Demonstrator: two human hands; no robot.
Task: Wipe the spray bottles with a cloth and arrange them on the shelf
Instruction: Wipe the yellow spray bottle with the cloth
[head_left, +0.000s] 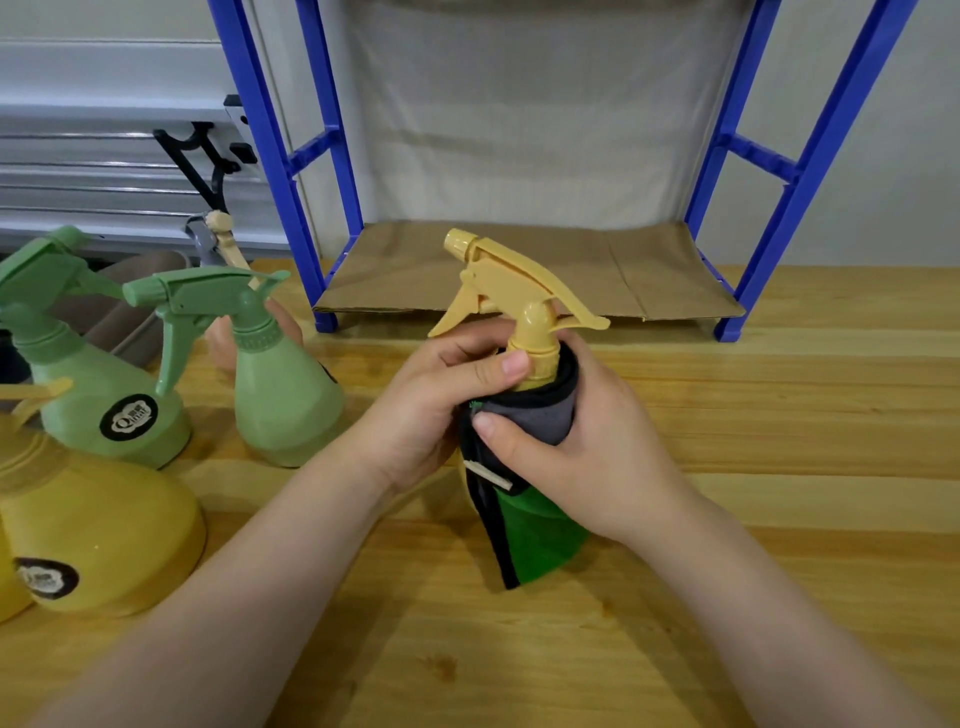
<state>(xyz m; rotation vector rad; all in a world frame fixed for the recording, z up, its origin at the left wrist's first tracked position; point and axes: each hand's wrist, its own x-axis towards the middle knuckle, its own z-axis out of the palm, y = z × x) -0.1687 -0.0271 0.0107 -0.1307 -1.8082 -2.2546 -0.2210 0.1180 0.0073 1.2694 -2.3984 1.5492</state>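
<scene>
While the left hand (436, 400) pinches the neck of the yellow bottle (524, 306), the right hand (566, 447) curls round the cloth (530, 421) wrapped on its body. The bottle stands on the table (779, 467) just before the shelf (519, 270). Probably light, smooth plastic that may slip; the neck looks the surest grip.

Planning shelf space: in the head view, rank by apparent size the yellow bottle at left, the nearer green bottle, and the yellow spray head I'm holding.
1. yellow bottle, though nearness may inflate it
2. nearer green bottle
3. yellow spray head
</scene>
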